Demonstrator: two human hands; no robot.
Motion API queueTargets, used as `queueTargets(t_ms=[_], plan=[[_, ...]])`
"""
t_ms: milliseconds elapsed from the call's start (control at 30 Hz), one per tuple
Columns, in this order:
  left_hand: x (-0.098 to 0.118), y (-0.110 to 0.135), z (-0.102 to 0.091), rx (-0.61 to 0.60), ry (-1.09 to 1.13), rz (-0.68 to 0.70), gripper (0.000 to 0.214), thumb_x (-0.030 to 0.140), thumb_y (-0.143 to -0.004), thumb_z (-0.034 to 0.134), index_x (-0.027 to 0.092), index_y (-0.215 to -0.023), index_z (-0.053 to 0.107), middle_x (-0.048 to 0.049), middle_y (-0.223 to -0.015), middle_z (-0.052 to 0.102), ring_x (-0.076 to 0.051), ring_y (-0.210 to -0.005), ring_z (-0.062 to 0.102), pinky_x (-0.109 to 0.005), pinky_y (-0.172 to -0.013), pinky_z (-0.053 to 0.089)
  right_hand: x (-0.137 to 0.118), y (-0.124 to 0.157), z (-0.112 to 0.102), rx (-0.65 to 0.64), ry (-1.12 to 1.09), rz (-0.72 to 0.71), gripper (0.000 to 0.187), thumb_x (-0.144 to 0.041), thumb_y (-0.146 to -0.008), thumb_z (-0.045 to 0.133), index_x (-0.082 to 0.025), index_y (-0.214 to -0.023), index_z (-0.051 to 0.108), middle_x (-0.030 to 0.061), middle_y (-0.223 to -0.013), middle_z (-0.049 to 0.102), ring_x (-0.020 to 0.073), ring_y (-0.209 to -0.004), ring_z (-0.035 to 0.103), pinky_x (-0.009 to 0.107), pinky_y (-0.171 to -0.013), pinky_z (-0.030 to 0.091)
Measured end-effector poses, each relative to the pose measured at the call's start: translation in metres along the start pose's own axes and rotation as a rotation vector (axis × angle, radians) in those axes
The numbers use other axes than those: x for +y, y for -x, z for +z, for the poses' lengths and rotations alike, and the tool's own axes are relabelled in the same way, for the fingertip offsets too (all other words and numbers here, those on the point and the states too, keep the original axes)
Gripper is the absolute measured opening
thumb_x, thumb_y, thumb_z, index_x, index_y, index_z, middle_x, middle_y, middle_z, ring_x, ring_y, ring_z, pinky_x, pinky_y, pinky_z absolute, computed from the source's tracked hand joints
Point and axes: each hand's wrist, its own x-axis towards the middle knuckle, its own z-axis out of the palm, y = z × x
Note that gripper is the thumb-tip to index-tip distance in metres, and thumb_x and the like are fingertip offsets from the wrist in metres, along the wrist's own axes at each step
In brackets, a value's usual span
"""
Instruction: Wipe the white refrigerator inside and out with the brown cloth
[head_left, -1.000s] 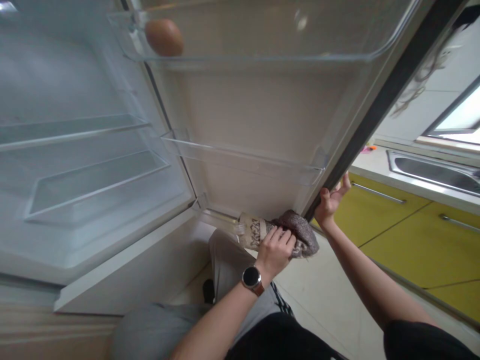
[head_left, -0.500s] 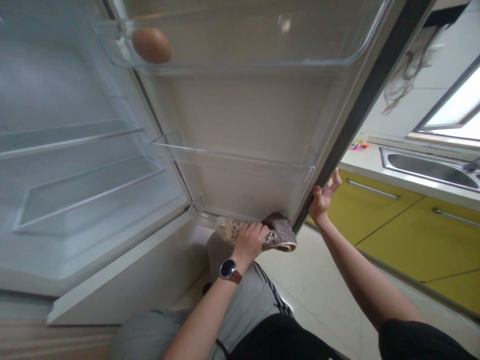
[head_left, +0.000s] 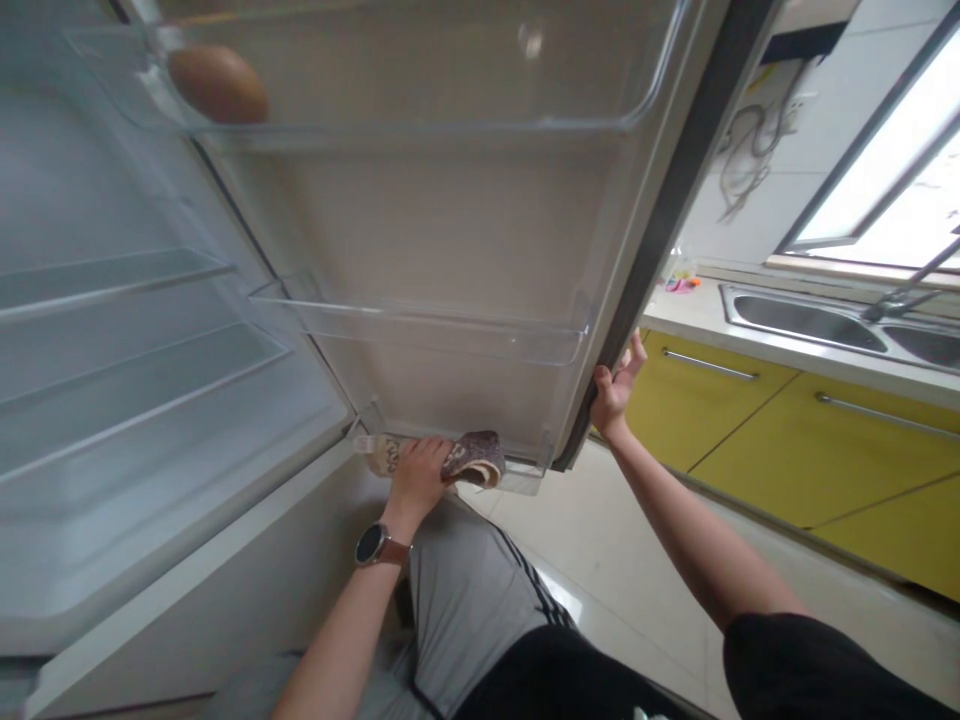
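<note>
My left hand (head_left: 420,478), with a watch on its wrist, is closed over a brown and cream patterned cloth (head_left: 480,458). The cloth lies along the lowest clear rack (head_left: 525,482) of an open refrigerator door (head_left: 450,230). At the door's dark outer edge, my right hand (head_left: 613,398) grips with the thumb on the near side; some of its fingers are partly hidden behind the edge. A brown egg (head_left: 217,84) sits in the upper clear door rack (head_left: 450,124), and a middle clear rack (head_left: 442,330) spans the door between them.
Glass shelves (head_left: 142,375) are inside the refrigerator on the left. To the right stand yellow cabinets (head_left: 750,420) with metal handles, under a counter with a steel sink (head_left: 806,318). Cables (head_left: 750,150) hang on the wall near an open window (head_left: 885,170).
My left hand and the cloth have moved left along the lowest rack, toward the hinge side. My right hand stays on the door's edge. The view has shifted to the right.
</note>
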Motion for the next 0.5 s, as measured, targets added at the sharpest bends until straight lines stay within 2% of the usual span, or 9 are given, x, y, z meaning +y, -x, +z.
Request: queueTargets(t_ms=[67,133,200,267,333,433,500], plan=[[-0.001,-0.001,0.000,0.027,0.052,-0.042,0.018,0.026,-0.093,0.065,0.016,-0.109,0.069,-0.0135,-0.105,0.073,-0.033,-0.104,0.065,-0.044,-0.094,0.045,-0.001,0.000,0.001,0.001,-0.011,-0.005,0.084,-0.064,-0.084,0.063,-0.033,-0.154,0.028,0.0068,-0.126,0.060,0.0272,-0.113,0.062,0.052,-0.104,0.047],[0.003,-0.004,-0.001,0.123,0.122,-0.121,0.018,0.030,-0.095,0.062,0.016,-0.104,0.069,-0.0139,-0.100,0.073,-0.033,-0.100,0.066,-0.043,-0.090,0.047,-0.002,-0.001,0.001,-0.002,-0.028,-0.016,0.082,-0.062,-0.085,0.064,-0.034,-0.154,0.029,0.0063,-0.124,0.060,0.0269,-0.111,0.062,0.052,-0.103,0.047],[0.014,-0.008,-0.006,0.299,0.194,-0.191,0.025,0.038,-0.096,0.060,0.015,-0.100,0.068,-0.0149,-0.096,0.073,-0.032,-0.095,0.068,-0.042,-0.085,0.050,-0.003,-0.001,0.002,-0.009,-0.040,-0.025,0.080,-0.060,-0.086,0.064,-0.034,-0.154,0.030,0.0059,-0.124,0.061,0.0267,-0.111,0.062,0.052,-0.104,0.047],[0.033,-0.012,-0.012,0.481,0.238,-0.158,0.033,0.042,-0.097,0.056,0.013,-0.106,0.068,-0.0172,-0.100,0.073,-0.032,-0.097,0.069,-0.042,-0.086,0.052,-0.005,0.000,0.002,-0.015,-0.036,-0.023,0.081,-0.061,-0.086,0.063,-0.035,-0.154,0.029,0.0060,-0.124,0.060,0.0268,-0.110,0.062,0.052,-0.103,0.048],[0.059,-0.015,-0.015,0.534,0.235,0.032,0.035,0.035,-0.100,0.050,0.010,-0.119,0.067,-0.0195,-0.115,0.072,-0.030,-0.113,0.067,-0.043,-0.097,0.051,-0.007,0.000,0.002,-0.007,-0.017,-0.012,0.084,-0.064,-0.085,0.063,-0.034,-0.155,0.027,0.0063,-0.123,0.060,0.0272,-0.110,0.062,0.053,-0.103,0.048],[0.098,-0.016,-0.008,0.357,0.122,0.431,0.035,0.019,-0.103,0.044,0.016,-0.131,0.065,-0.0131,-0.139,0.066,-0.024,-0.137,0.055,-0.042,-0.114,0.042,-0.009,0.002,0.002,0.004,0.010,0.005,0.090,-0.069,-0.083,0.062,-0.034,-0.157,0.025,0.0069,-0.124,0.059,0.0280,-0.111,0.062,0.054,-0.104,0.048],[0.117,-0.014,0.002,0.251,0.029,0.572,0.033,0.016,-0.103,0.045,0.019,-0.128,0.067,-0.0070,-0.146,0.062,-0.022,-0.142,0.051,-0.042,-0.117,0.041,-0.010,0.003,0.003,0.002,0.020,0.020,0.092,-0.072,-0.082,0.061,-0.034,-0.157,0.023,0.0074,-0.126,0.059,0.0289,-0.115,0.061,0.055,-0.106,0.046]])
